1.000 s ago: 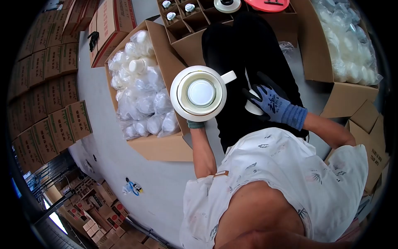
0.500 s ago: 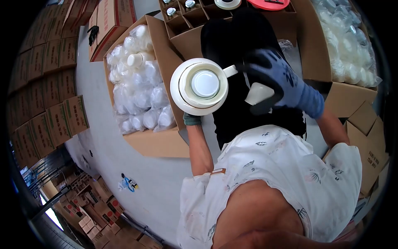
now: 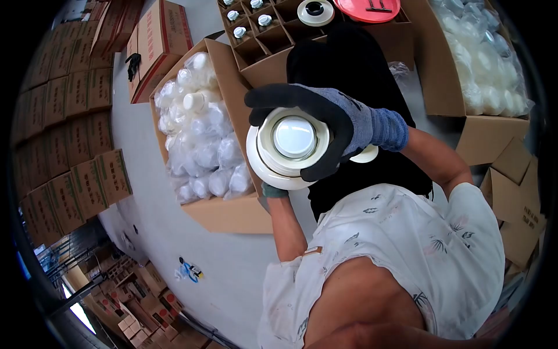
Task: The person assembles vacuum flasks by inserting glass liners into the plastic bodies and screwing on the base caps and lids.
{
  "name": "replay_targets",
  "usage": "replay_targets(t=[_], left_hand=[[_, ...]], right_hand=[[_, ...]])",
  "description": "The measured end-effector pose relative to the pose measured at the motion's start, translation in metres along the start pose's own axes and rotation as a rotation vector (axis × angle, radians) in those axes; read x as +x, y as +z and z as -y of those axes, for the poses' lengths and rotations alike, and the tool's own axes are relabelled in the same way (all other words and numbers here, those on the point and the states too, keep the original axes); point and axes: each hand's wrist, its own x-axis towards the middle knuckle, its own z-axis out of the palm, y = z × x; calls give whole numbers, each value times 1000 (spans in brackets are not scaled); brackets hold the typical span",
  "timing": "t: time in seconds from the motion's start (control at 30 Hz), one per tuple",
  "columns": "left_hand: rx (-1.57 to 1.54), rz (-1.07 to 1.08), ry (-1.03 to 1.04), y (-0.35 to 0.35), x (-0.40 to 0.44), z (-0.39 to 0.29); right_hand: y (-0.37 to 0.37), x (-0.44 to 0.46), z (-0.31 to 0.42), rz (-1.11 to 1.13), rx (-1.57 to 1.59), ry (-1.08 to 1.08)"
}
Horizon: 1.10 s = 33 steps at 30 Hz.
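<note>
The right hand (image 3: 346, 119) curls its fingers round the jug (image 3: 294, 138) top. I can't see the left hand's (image 3: 273, 191) fingers; next needs a steady jug.

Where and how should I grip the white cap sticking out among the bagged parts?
I'd come from above and pinch the white cap by opposite sides of its round outer end. That end stands clear of the plastic bags, while they crowd its other end.
</note>
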Motion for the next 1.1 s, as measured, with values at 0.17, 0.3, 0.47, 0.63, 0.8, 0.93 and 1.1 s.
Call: replay_targets(t=[0.17,0.3,0.47,0.63,0.8,0.93,1.1], left_hand=[[-63,133,-3,15,-12,16],[-6,59,19,26,-7,2],[8,30,-12,11,-13,1],[13,5,-29,2,-17,0],[6,15,-21,14,-17,3],[-5,22,-28,23,-27,3],[-3,11,-35,21,-31,1]], right_hand=[[5,6,3,-116,-60,49],[10,8,3,-168,-149,-31],[14,6,-3,-120,-107,-36],[8,2,-5,-52,-303,-101],[10,6,4,-50,-316,-154],[4,3,5,-39,-286,-143],[-2,-8,4,-63,-74,-34]])
